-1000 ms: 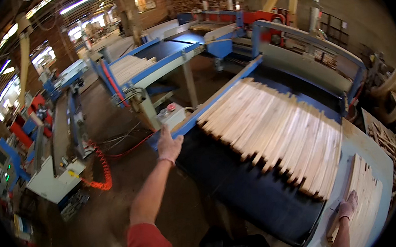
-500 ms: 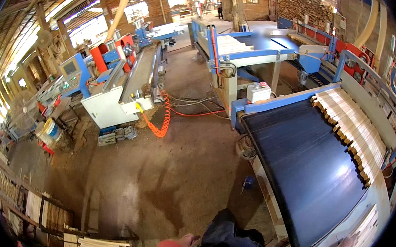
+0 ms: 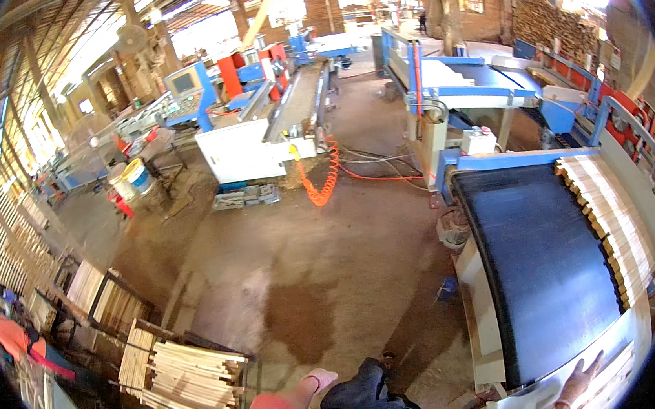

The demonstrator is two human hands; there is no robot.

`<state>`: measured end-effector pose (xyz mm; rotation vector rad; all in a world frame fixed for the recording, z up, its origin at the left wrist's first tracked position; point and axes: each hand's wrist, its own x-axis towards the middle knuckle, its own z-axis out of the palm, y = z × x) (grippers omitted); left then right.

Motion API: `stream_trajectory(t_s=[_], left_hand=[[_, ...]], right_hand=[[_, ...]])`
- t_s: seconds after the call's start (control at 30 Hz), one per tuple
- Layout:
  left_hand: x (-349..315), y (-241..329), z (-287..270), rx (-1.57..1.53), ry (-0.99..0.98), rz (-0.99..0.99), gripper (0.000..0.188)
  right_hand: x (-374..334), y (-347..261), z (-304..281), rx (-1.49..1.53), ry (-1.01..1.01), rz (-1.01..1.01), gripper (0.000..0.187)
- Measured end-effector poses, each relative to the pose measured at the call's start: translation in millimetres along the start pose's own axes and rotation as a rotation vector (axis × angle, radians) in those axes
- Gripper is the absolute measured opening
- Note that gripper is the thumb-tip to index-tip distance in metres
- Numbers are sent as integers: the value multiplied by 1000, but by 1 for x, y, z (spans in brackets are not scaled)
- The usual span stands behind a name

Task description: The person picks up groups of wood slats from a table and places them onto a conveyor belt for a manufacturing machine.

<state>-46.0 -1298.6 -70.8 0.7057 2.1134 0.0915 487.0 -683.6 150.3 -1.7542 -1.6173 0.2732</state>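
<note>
My left hand [image 3: 322, 378] hangs beside my dark trousers, below a red sleeve, above the floor. It looks pinkish and small, its fingers are too indistinct to read, and no held thing shows. At the lower right, my right hand [image 3: 577, 385] reaches over pale wood strips [image 3: 609, 385] beside the near end of a black conveyor belt [image 3: 546, 262]. Its fingers are stretched out and apart. Whether they touch the strips I cannot tell. A row of wood strips [image 3: 609, 217] lies side by side along the belt's right part.
Wood strips [image 3: 194, 375] are stacked on a rack at the lower left. Beyond it is a person in orange [image 3: 13, 337]. A white-and-blue machine [image 3: 240, 151] with an orange coiled hose [image 3: 318, 193] stands ahead. A blue-framed conveyor [image 3: 475, 94] stands at far right.
The view has turned left, so the scene sits further right. More of the left rack and the person in orange shows. My right hand now shows clearly, fingers spread.
</note>
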Motion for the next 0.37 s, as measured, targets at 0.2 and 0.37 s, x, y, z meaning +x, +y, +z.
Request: stream_trajectory(t_s=[0.2,0.37], left_hand=[[-25,-7,15,-56,152,-109,48],[-54,6,23,-178,259,-201,51]], right_hand=[[-186,-203,-61,903,-779,95,47],[-303,-96,104,855,-1497,196,54]])
